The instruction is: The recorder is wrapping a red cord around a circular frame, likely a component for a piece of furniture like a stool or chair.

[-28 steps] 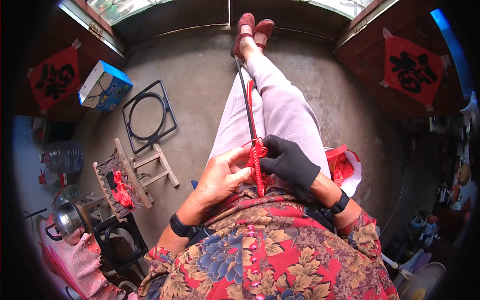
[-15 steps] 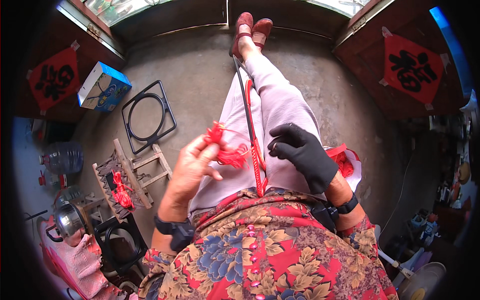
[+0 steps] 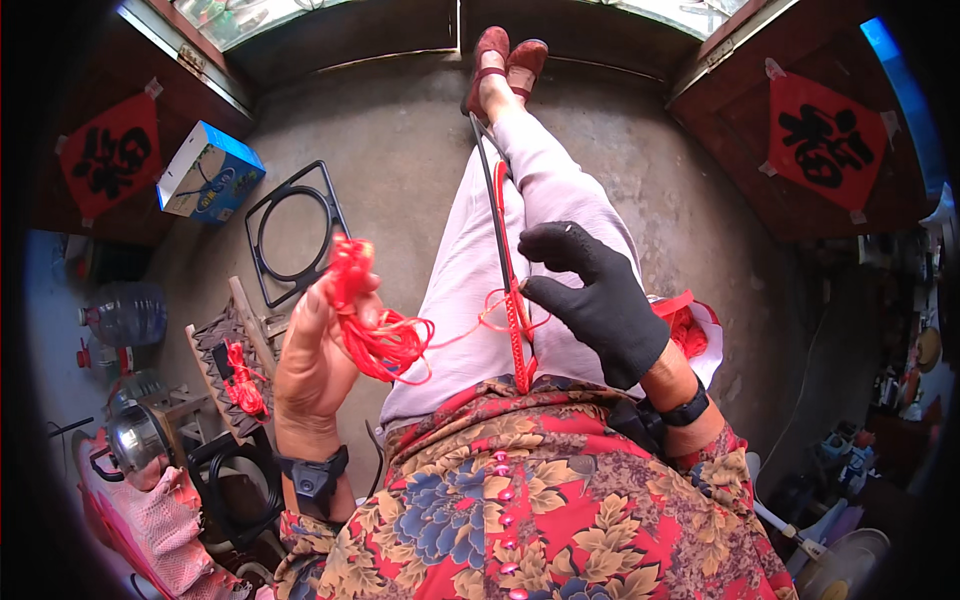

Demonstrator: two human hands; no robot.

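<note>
A loosely looped hank of red cord (image 3: 385, 345) is gripped in my bare left hand (image 3: 318, 365), held out left of my lap. One strand runs from it to the right, looping around a long narrow black frame (image 3: 497, 215) that lies along my legs. Red braided cordwork (image 3: 518, 345) covers the frame's near end, close to my waist. My right hand (image 3: 600, 305), in a black glove, is beside the frame with thumb and forefinger spread apart and nothing visible between them. Its other fingers are curled and partly hidden.
A slatted wooden stool (image 3: 235, 375) on the left carries another red cord bundle (image 3: 243, 380). Beyond it are a square black frame (image 3: 295, 235) and a blue box (image 3: 212, 172). A bag with red material (image 3: 690, 330) sits by my right thigh. A metal pot (image 3: 140, 445) stands lower left.
My left hand has moved left, carrying the cord hank away from the frame, and the strand between them now shows stretched out. My right thumb and forefinger have spread apart.
</note>
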